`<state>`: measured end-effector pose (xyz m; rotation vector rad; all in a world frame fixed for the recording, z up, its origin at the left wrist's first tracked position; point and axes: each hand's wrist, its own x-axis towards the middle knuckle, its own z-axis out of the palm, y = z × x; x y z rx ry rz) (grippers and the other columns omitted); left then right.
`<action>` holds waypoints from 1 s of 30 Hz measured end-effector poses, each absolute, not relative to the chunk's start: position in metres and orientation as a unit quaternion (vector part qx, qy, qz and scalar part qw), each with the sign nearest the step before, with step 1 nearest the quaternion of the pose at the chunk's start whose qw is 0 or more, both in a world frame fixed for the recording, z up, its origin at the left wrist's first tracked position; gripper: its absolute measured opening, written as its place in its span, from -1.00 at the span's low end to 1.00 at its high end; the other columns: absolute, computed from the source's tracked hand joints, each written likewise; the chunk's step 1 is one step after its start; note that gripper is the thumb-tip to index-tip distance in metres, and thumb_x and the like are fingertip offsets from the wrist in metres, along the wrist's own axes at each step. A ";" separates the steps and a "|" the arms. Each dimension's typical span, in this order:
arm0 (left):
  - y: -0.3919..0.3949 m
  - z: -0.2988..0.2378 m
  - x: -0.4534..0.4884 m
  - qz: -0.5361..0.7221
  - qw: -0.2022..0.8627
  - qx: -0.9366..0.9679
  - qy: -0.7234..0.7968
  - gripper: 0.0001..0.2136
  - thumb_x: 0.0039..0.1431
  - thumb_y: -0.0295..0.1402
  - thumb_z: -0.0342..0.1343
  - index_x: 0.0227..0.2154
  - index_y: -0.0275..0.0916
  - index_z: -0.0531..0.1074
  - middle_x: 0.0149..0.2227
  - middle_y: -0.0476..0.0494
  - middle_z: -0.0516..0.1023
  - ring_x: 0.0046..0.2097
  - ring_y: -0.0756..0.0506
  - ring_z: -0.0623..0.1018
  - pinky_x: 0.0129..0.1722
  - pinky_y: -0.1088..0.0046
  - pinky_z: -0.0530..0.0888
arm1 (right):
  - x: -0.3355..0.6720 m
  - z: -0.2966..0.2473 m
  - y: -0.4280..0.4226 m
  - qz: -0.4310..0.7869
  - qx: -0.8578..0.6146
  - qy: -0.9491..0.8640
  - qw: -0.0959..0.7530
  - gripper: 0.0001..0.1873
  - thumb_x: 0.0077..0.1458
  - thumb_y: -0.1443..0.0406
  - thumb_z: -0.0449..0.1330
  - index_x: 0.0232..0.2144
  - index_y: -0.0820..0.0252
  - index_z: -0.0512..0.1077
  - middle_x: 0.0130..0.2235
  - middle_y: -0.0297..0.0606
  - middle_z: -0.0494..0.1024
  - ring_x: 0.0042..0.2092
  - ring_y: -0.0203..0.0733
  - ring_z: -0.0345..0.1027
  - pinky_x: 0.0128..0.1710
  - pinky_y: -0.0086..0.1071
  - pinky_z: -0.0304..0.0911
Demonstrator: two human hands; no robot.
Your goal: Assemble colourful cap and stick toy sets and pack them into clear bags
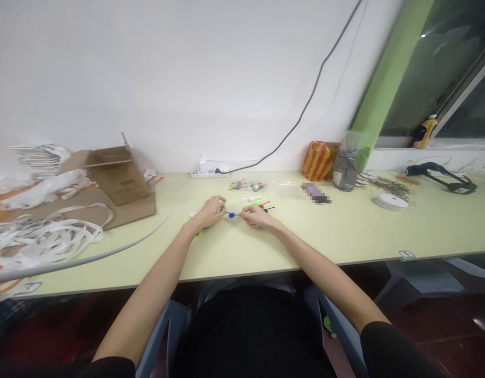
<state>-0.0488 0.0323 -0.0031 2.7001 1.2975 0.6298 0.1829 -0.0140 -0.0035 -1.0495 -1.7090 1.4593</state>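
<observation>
The left grip point(214, 210) and right grip point(255, 216), over the surface point(242, 254), look pinched on opposite ends of the blue piece point(232, 215) between them. It should be light, probably plastic: round middle stiffer, thin ends bendy, perhaps slippery, best held near their tips.

I see a person in a black top point(250, 336) with short sleeves, its dark cloth nearest the body, directly back from the grip; seams or folds are too dim to make out. Well behind the grip on either side, the left sleeve point(113, 366) and the right sleeve point(390, 344), both black, end in plain edges. Forward of them, slim forearms, the left hand point(211, 211) and the right hand point(257, 216) are bare.
</observation>
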 end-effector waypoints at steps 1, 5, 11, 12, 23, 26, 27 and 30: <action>0.032 -0.002 -0.049 0.218 0.040 0.879 0.423 -0.72 0.33 -0.25 -0.14 -0.40 -0.20 0.40 0.06 -0.21 0.44 0.17 -0.22 0.35 0.21 0.04 0.26 | 0.183 -0.002 -0.014 0.563 -0.393 -0.644 0.338 -0.59 0.15 0.19 0.22 -0.59 0.13 0.10 -0.69 -0.56 0.03 -0.65 -0.48 -0.20 -0.67 -0.54 -0.24; 0.033 0.001 -0.047 0.241 0.042 0.871 0.425 -0.71 0.37 -0.23 -0.18 -0.31 -0.19 0.41 0.04 -0.19 0.45 0.14 -0.19 0.36 0.20 0.08 0.26 | 0.185 0.003 -0.011 0.549 -0.398 -0.620 0.395 -0.60 0.16 0.18 0.20 -0.60 0.13 0.12 -0.69 -0.55 0.06 -0.65 -0.47 -0.18 -0.67 -0.54 -0.22; 0.034 -0.004 -0.045 0.215 0.062 0.875 0.429 -0.66 0.41 -0.18 -0.24 -0.19 -0.20 0.42 0.06 -0.23 0.43 0.16 -0.21 0.34 0.21 0.04 0.25 | 0.192 0.004 -0.007 0.490 -0.462 -0.571 0.470 -0.73 0.17 0.14 0.17 -0.41 0.25 0.40 -0.69 -0.52 0.13 -0.66 -0.43 -0.10 -0.66 -0.52 -0.21; 0.034 -0.005 -0.045 0.213 0.061 0.877 0.426 -0.67 0.40 -0.19 -0.22 -0.20 -0.20 0.43 0.06 -0.24 0.43 0.16 -0.22 0.34 0.22 0.04 0.25 | 0.194 0.005 -0.006 0.486 -0.462 -0.561 0.487 -0.74 0.17 0.15 0.15 -0.35 0.27 0.43 -0.69 -0.53 0.11 -0.66 -0.43 -0.10 -0.66 -0.51 -0.20; 0.023 0.001 -0.043 0.181 0.065 0.892 0.408 -0.65 0.36 -0.16 -0.14 -0.33 -0.17 0.51 0.08 -0.20 0.41 0.21 -0.24 0.31 0.25 0.03 0.22 | 0.254 0.008 0.044 0.163 -0.576 -0.496 0.629 -0.69 0.20 0.24 -0.01 -0.18 0.25 0.47 -0.40 -0.24 0.49 -0.44 -0.22 0.28 -0.40 -0.39 0.19; 0.022 0.001 -0.042 0.187 0.072 0.891 0.408 -0.64 0.37 -0.16 -0.15 -0.31 -0.17 0.52 0.05 -0.20 0.43 0.19 -0.24 0.33 0.24 0.03 0.22 | 0.289 0.003 0.065 0.048 -0.663 -0.553 0.502 -0.62 0.19 0.30 0.01 -0.01 0.27 0.46 -0.15 -0.05 0.58 -0.06 -0.01 0.39 -0.06 -0.26 0.25; 0.022 0.001 -0.041 0.190 0.075 0.891 0.405 -0.64 0.37 -0.16 -0.15 -0.30 -0.17 0.52 0.03 -0.20 0.44 0.18 -0.23 0.34 0.24 0.03 0.23 | 0.299 0.000 0.069 0.020 -0.685 -0.578 0.442 -0.58 0.18 0.32 0.03 0.07 0.26 0.43 -0.04 0.00 0.56 0.07 0.04 0.33 0.04 -0.22 0.21; 0.020 -0.001 -0.039 0.199 0.079 0.896 0.389 -0.66 0.36 -0.15 -0.14 -0.26 -0.15 0.51 0.00 -0.18 0.46 0.14 -0.21 0.36 0.22 0.06 0.26 | 0.318 -0.018 0.074 0.003 -0.729 -0.630 0.268 -0.48 0.25 0.33 0.00 0.24 0.26 0.31 0.18 0.08 0.42 0.26 0.08 0.16 0.19 -0.17 0.09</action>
